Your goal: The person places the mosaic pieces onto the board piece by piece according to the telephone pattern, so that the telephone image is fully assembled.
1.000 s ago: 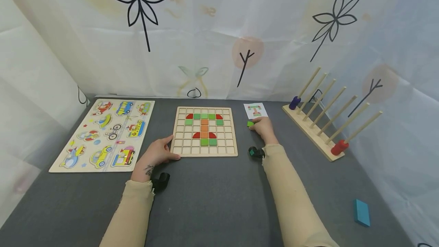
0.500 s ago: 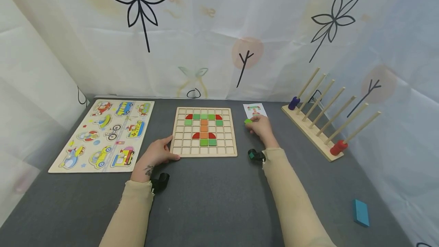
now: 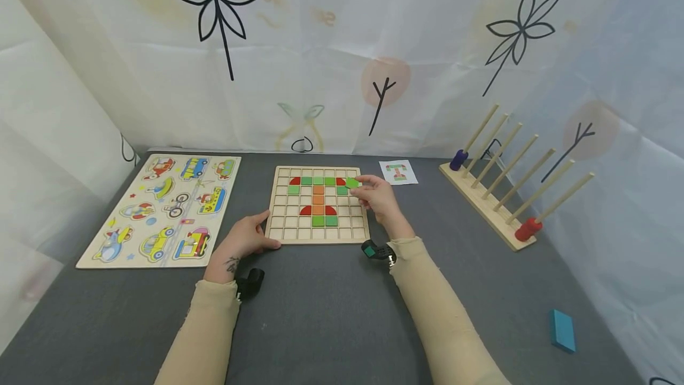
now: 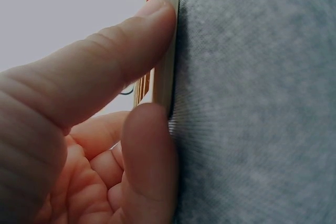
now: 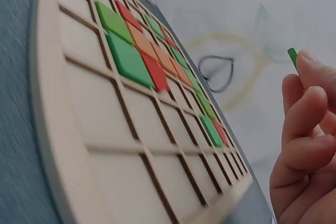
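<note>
A wooden grid board (image 3: 350,234) lies on the table, its middle cells filled with green, red and orange tiles in an I-like pattern. My left hand (image 3: 243,245) holds its near left corner, thumb and a finger against the edges; the left wrist view shows the thumb (image 4: 142,30) touching the rim. Between thumb and finger, my right hand (image 3: 378,198) pinches a green tile (image 3: 352,183) above the board's upper right part. In the right wrist view only a thin edge of that green tile (image 5: 292,59) shows, raised off the board.
A small pattern card (image 3: 398,172) lies beyond the right hand. At left is a vehicle puzzle board (image 3: 171,212). A wooden peg stand (image 3: 487,207) with purple and red rings stands at right. A blue block (image 3: 563,331) lies near the right edge.
My right hand has lifted the green tile from beside the pattern card and carried it left over the grid board. My left hand stays at the board's corner.
</note>
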The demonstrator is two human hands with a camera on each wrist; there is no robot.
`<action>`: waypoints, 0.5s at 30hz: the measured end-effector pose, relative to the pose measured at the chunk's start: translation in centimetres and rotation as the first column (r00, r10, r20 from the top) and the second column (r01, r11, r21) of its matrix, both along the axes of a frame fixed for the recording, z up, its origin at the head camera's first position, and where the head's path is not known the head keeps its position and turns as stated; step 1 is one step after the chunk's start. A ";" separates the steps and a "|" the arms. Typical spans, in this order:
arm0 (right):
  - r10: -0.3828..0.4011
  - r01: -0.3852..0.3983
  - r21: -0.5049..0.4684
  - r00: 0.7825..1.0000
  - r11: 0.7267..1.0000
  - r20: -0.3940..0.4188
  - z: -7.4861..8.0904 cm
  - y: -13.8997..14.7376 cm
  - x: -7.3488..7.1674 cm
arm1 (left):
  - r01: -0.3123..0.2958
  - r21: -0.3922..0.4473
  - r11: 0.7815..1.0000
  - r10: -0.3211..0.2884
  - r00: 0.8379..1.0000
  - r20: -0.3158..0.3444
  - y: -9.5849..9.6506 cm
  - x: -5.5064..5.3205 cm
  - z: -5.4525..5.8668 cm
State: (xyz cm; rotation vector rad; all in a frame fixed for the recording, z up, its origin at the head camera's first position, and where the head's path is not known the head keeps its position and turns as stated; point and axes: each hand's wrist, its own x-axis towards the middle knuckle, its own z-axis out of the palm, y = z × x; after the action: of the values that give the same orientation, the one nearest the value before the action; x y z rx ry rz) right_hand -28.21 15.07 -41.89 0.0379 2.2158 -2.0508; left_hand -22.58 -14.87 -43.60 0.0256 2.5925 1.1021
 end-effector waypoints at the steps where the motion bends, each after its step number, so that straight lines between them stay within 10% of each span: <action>1: 0.014 -0.014 -0.011 1.000 1.000 0.010 0.0 -0.5 0.1 | 0.001 0.001 1.000 -0.001 1.000 0.001 0.0 0.0 0.0; 10: 0.151 -0.155 0.103 0.988 0.983 0.043 -0.4 -4.8 1.1 | 0.004 -0.007 1.000 -0.004 1.000 -0.003 0.0 0.0 -0.1; 15: 0.234 -0.216 0.427 0.972 0.878 0.010 -0.1 -6.4 1.8 | 0.008 -0.015 1.000 -0.008 1.000 0.001 0.0 -0.1 -0.1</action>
State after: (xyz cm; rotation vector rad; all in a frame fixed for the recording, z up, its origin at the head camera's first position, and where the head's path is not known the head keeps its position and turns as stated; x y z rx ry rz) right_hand -26.39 8.72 -42.02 -0.2163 2.5140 -1.4329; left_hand -22.69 -14.92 -43.72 0.0316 2.5978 1.0799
